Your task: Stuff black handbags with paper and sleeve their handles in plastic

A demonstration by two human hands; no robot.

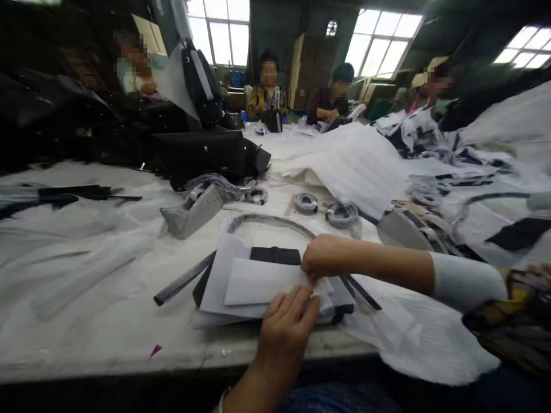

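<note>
In front of me on the table lies a flat black bag (275,256), partly hidden under white paper sheets (258,281). A plastic-wrapped handle (271,218) arches behind it, and a wrapped strap end (181,284) sticks out to the left. My left hand (286,327) lies with fingers extended at the front right part of the sheets. Just beyond it, my right hand (325,258) is closed in a pinch at the sheets' right edge, beside some clear wrapping. What its fingertips hold is hidden.
Coiled wrapped straps (305,203) and a grey wrapped piece (193,209) lie behind the bag. Black bags (198,155) are piled at the back left. White foam sheeting (357,166) spreads to the right. Several co-workers sit across the table.
</note>
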